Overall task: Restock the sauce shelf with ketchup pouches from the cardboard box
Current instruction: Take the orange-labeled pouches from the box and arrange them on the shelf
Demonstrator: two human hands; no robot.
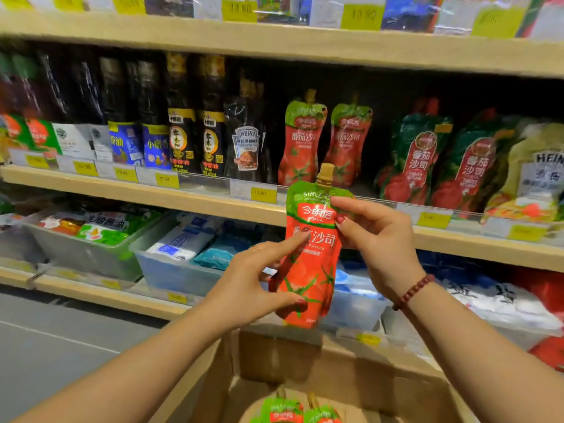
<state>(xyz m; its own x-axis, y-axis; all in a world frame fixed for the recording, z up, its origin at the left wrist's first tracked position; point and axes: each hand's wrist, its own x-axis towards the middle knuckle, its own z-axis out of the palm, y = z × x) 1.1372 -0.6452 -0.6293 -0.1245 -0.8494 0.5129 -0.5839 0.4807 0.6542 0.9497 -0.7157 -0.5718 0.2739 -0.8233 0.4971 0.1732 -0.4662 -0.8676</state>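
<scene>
Ketchup pouch point(311, 257) held upright, cap up, label toward the person, above the cardboard box point(335, 361) and in front of the sauce shelf point(213, 206). Right grip point(378, 236) pinches its upper edge. Left grip point(250, 285) holds the lower half, thumb and forefinger on the front, other fingers behind. Probably being squared up to match the two shelved pouches point(323, 141), which stand label-out with a gap beside them. More pouches point(293, 412) remain in the box.
</scene>
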